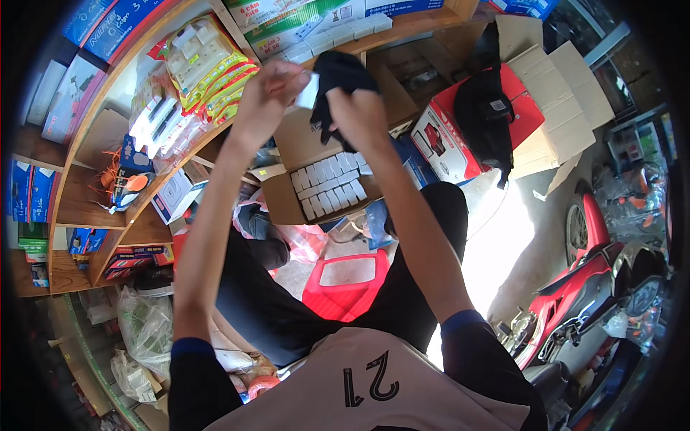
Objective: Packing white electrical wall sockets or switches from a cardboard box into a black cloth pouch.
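My left hand is raised in front of the shelf and pinches a small white box between thumb and fingers. Close beside it, my right hand grips a crumpled black cloth, which bunches up beyond my knuckles. The cloth is next to the white box; whether they touch is hard to tell. Below my hands sits an open cardboard box with rows of small white boxes packed inside. My right forearm covers part of its right side.
More small white boxes line the wooden shelf. Yellow packs of sockets fill the left shelf. A black cap-like item lies on a red-and-white carton. A red plastic stool stands between my legs; a red motorbike is at right.
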`<action>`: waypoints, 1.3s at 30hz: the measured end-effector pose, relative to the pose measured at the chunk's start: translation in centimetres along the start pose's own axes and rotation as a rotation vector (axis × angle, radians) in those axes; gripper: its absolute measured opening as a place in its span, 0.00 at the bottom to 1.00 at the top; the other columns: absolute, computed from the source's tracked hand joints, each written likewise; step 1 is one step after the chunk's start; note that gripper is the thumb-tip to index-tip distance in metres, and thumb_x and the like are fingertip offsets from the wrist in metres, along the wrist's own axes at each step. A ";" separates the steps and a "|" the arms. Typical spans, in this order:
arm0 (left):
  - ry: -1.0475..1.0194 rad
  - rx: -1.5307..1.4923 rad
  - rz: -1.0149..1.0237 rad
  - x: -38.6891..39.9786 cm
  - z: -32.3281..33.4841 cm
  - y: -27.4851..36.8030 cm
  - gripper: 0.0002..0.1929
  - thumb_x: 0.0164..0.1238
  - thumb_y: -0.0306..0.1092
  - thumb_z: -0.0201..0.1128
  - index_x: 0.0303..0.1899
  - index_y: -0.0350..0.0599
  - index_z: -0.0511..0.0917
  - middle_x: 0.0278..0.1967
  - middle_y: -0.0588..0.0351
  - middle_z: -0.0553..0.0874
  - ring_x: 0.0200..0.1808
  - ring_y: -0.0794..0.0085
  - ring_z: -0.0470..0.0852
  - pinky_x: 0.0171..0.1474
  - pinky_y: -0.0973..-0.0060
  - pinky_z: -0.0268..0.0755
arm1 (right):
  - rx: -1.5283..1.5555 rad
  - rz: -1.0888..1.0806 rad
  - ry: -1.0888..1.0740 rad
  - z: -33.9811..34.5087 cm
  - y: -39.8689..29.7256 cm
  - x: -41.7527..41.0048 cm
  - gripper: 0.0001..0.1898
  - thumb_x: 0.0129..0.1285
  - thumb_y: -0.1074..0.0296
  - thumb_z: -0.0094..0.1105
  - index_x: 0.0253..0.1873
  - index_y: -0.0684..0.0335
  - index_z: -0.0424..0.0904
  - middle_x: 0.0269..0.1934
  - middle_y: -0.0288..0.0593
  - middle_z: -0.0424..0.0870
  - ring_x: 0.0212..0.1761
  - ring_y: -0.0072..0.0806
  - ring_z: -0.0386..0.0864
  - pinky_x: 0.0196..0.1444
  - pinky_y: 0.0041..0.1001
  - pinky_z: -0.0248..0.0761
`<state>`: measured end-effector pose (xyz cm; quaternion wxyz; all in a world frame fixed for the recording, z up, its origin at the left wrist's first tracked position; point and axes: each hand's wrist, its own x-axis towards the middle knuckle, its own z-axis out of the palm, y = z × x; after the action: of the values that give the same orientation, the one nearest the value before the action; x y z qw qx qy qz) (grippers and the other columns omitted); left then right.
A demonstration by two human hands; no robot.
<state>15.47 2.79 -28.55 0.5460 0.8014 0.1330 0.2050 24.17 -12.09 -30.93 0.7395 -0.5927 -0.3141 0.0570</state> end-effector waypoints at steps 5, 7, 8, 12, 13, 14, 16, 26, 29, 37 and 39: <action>-0.280 0.634 0.127 10.0 0.1 -0.9 0.13 0.77 0.42 0.66 0.53 0.46 0.78 0.41 0.52 0.89 0.45 0.69 0.87 0.51 0.71 0.76 | -0.048 0.308 0.243 -7.4 -1.0 2.2 0.09 0.72 0.67 0.55 0.42 0.61 0.84 0.34 0.35 0.83 0.25 0.20 0.81 0.22 0.24 0.74; -0.333 1.144 0.138 12.7 -0.1 -2.7 0.15 0.75 0.45 0.65 0.54 0.50 0.78 0.43 0.49 0.90 0.48 0.59 0.89 0.53 0.62 0.77 | -0.049 0.377 0.287 -8.8 -1.2 2.3 0.12 0.72 0.63 0.56 0.47 0.62 0.86 0.35 0.36 0.84 0.29 0.20 0.82 0.25 0.23 0.77; -0.331 1.157 0.124 13.2 -0.3 -3.9 0.15 0.75 0.45 0.65 0.54 0.50 0.78 0.43 0.49 0.90 0.48 0.59 0.89 0.53 0.62 0.77 | -0.035 0.383 0.272 -9.5 -1.4 2.2 0.13 0.72 0.62 0.56 0.49 0.63 0.86 0.36 0.36 0.85 0.31 0.20 0.82 0.26 0.23 0.78; -0.166 1.388 0.229 13.7 -0.1 -7.6 0.15 0.73 0.44 0.65 0.53 0.49 0.79 0.48 0.49 0.90 0.55 0.54 0.87 0.59 0.54 0.76 | -0.009 0.402 0.278 -10.5 -2.6 2.3 0.18 0.71 0.62 0.55 0.45 0.74 0.85 0.33 0.39 0.84 0.31 0.22 0.80 0.33 0.26 0.78; -0.155 1.380 0.175 13.6 0.5 -7.7 0.14 0.73 0.42 0.65 0.53 0.49 0.80 0.50 0.50 0.90 0.57 0.55 0.87 0.60 0.52 0.75 | 0.007 0.384 0.272 -11.1 -2.2 2.5 0.17 0.71 0.62 0.54 0.45 0.74 0.85 0.33 0.38 0.84 0.31 0.22 0.80 0.33 0.26 0.78; -0.165 1.381 0.172 13.4 0.7 -7.9 0.14 0.73 0.42 0.65 0.53 0.49 0.80 0.50 0.50 0.90 0.57 0.55 0.87 0.60 0.52 0.75 | 0.023 0.374 0.253 -11.5 -1.4 2.7 0.14 0.70 0.62 0.58 0.51 0.62 0.87 0.37 0.41 0.88 0.34 0.28 0.86 0.34 0.28 0.81; -0.170 1.496 0.193 13.0 0.6 -7.8 0.13 0.70 0.39 0.66 0.53 0.50 0.81 0.54 0.52 0.87 0.60 0.58 0.84 0.61 0.48 0.73 | 0.031 0.376 0.265 -11.6 -1.4 2.9 0.14 0.70 0.63 0.56 0.48 0.67 0.86 0.36 0.40 0.87 0.33 0.25 0.84 0.33 0.27 0.79; 0.068 1.778 0.471 6.4 2.9 -8.0 0.14 0.66 0.34 0.66 0.53 0.49 0.81 0.59 0.56 0.81 0.64 0.62 0.78 0.57 0.47 0.70 | 0.276 0.111 0.052 -10.6 -3.8 2.2 0.10 0.62 0.82 0.38 0.29 0.61 0.67 0.23 0.33 0.68 0.18 0.19 0.66 0.20 0.23 0.61; -0.058 1.196 0.471 1.9 5.4 -8.6 0.10 0.68 0.35 0.65 0.49 0.47 0.81 0.50 0.53 0.85 0.52 0.59 0.85 0.52 0.54 0.76 | -0.090 -0.007 0.068 -11.0 -1.0 2.1 0.06 0.65 0.71 0.50 0.41 0.60 0.77 0.31 0.42 0.79 0.27 0.32 0.78 0.32 0.29 0.73; -0.303 0.963 0.270 -9.3 16.1 -14.8 0.18 0.64 0.35 0.70 0.55 0.47 0.82 0.52 0.49 0.80 0.59 0.57 0.80 0.55 0.57 0.74 | -0.119 -0.291 -0.128 -8.1 0.1 1.8 0.19 0.73 0.65 0.59 0.63 0.68 0.78 0.60 0.50 0.84 0.63 0.38 0.81 0.69 0.30 0.68; -0.301 0.943 0.237 -8.9 17.1 -15.2 0.21 0.59 0.30 0.69 0.56 0.45 0.81 0.53 0.48 0.79 0.61 0.55 0.77 0.56 0.57 0.73 | -0.140 -0.320 -0.077 -7.1 -0.3 1.2 0.18 0.71 0.70 0.58 0.62 0.67 0.79 0.60 0.53 0.83 0.65 0.42 0.80 0.71 0.30 0.66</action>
<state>15.88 -9.53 -49.72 0.1110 0.9909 0.0390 0.0653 28.85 -17.62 -30.93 0.6835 -0.5825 -0.4357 -0.0608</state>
